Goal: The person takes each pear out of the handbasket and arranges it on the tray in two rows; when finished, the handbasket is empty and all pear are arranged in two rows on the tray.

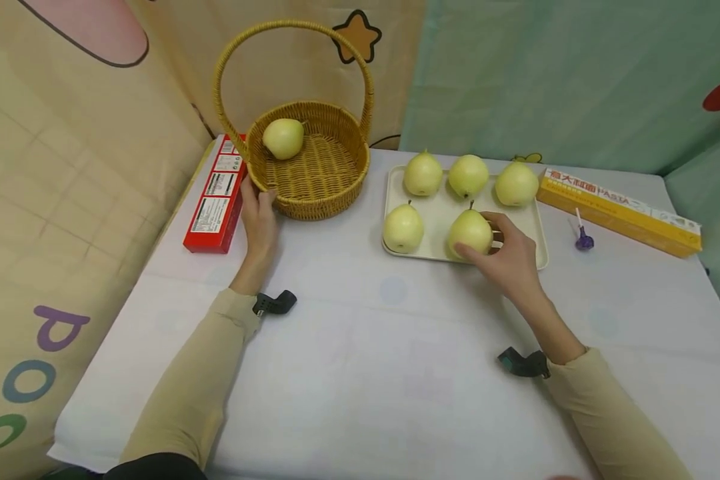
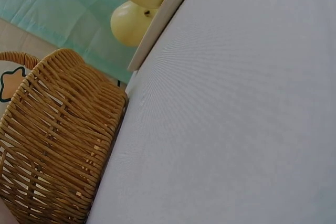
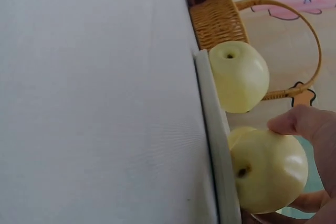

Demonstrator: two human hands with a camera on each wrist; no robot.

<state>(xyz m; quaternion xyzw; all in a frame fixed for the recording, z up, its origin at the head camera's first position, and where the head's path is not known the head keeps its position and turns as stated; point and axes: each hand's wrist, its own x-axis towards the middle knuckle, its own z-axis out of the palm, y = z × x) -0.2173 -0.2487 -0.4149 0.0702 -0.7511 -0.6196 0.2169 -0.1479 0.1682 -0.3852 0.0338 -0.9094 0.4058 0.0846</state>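
My right hand [image 1: 512, 259] grips a pale green pear [image 1: 469, 233] at the front of a cream tray [image 1: 435, 252], thumb on the near side and fingers curled behind it. In the right wrist view this pear [image 3: 270, 171] sits at the tray's rim, beside another pear [image 3: 239, 77]. Several more pears stand on the tray, one of them at the front left [image 1: 403, 229]. My left hand [image 1: 261, 223] holds the near left side of a wicker basket [image 1: 321, 207], its fingers partly hidden by the wall. Inside the basket lies one pear [image 1: 284, 139].
A red box [image 1: 213, 203] lies left of the basket, close to my left hand. On the right are a yellow pasta box [image 1: 621, 215] and a purple-wrapped lollipop [image 1: 584, 239]. Curtains hang behind the white-covered table [image 1: 360, 373]. The basket's tall handle [image 1: 291, 24] arches above it.
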